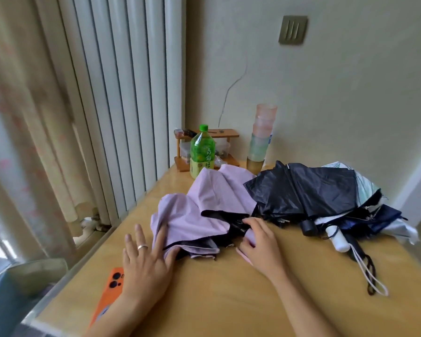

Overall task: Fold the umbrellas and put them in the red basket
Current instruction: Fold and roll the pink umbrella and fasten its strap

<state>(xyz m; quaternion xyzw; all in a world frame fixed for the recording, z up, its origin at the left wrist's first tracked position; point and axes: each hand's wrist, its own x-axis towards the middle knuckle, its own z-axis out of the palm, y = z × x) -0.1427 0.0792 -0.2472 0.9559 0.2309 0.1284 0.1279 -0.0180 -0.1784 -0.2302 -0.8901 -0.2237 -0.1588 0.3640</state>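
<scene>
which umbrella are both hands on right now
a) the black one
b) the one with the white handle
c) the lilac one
c: the left hand lies with straight fingers on the fabric of the lilac umbrella, and the right hand curls round its handle end.

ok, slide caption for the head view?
Left hand rests on the lilac umbrella; right hand grips its handle end; black umbrella beside.

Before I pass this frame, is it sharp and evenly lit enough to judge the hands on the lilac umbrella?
Head view: daylight from the left, sheen on the table by the bottle; the curtain at the left edge is blurred and bowed by the lens; the left hand, flat on the lilac umbrella, and the right hand, gripping it, are sharp enough.
</scene>
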